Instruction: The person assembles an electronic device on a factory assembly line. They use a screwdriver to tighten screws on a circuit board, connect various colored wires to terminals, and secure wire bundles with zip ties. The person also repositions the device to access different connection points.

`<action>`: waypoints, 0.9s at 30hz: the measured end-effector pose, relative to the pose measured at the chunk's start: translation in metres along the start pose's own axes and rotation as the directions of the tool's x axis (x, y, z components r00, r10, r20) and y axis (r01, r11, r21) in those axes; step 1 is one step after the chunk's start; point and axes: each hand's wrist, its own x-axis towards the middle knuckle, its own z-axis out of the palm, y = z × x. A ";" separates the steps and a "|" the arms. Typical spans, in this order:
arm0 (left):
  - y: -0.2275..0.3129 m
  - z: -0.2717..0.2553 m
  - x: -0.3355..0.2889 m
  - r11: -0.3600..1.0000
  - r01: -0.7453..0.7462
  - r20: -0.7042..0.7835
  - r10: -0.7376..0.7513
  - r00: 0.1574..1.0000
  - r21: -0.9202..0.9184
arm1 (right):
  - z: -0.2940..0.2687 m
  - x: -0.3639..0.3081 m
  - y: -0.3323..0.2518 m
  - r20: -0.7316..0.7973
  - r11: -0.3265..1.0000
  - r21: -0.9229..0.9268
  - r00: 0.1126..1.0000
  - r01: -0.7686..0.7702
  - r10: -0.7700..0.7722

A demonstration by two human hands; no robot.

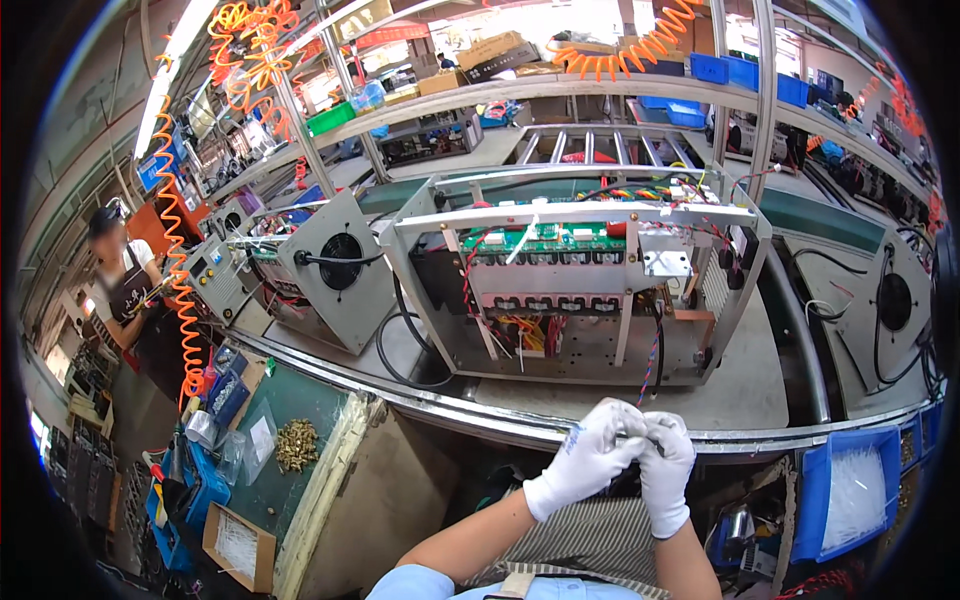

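Note:
My left hand [590,450] and my right hand [667,470], both in white gloves, meet in front of the conveyor's near edge. Their fingers are pinched together at the lower end of a twisted red-and-blue wire pair [647,374]. The tip of that pair is hidden by the gloves. The wires hang down from an open metal machine chassis [560,366] just beyond my hands. Inside the chassis sit a green circuit board [560,238], rows of black parts and coloured wires. A black cable [398,384] loops out at its left side.
Other machine housings stand left [330,285] and right [850,310] on the conveyor [500,392]. At lower left, a green-topped bench [330,405] holds brass fittings [297,445]. A blue bin [850,490] of white ties is at right. Orange coiled hoses [180,290] hang overhead; a person [130,290] stands far left.

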 end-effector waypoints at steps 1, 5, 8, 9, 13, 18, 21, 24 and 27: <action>0.003 0.001 -0.003 0.989 0.094 0.039 -0.090 0.995 -0.112 | 0.000 -0.002 -0.001 -0.008 0.998 0.031 0.998 -0.055 0.056; -0.001 -0.002 -0.005 0.973 0.208 0.109 -0.197 0.974 -0.101 | -0.001 -0.002 -0.002 0.016 0.995 0.055 0.996 -0.086 0.085; 0.006 0.003 0.001 0.992 0.100 0.089 -0.106 0.990 0.076 | -0.003 -0.003 -0.019 0.066 0.970 0.207 0.991 -0.128 0.117; -0.001 0.004 0.003 0.998 0.040 0.073 -0.043 0.996 0.053 | 0.000 -0.005 -0.021 0.073 0.940 0.311 0.990 -0.137 0.120; 0.011 0.007 0.006 0.997 0.014 0.055 -0.019 0.998 0.078 | 0.006 -0.012 -0.006 0.065 0.895 0.419 0.988 -0.154 0.140; 0.016 0.017 -0.004 0.997 -0.011 -0.038 0.014 0.999 0.075 | 0.006 -0.001 0.005 -0.034 0.997 -0.075 0.999 0.009 -0.011; 0.010 0.027 -0.011 0.991 0.036 -0.018 -0.034 0.999 0.131 | -0.006 0.002 0.002 0.006 0.989 -0.146 1.000 -0.028 0.029; 0.033 0.016 -0.005 0.976 0.122 -0.075 -0.110 0.991 0.180 | 0.006 0.003 -0.017 -0.006 0.930 0.274 0.966 -0.247 0.258; 0.020 -0.004 0.009 0.988 0.108 -0.333 -0.066 0.941 0.111 | -0.004 -0.007 0.010 0.165 0.652 0.628 0.891 -0.425 0.422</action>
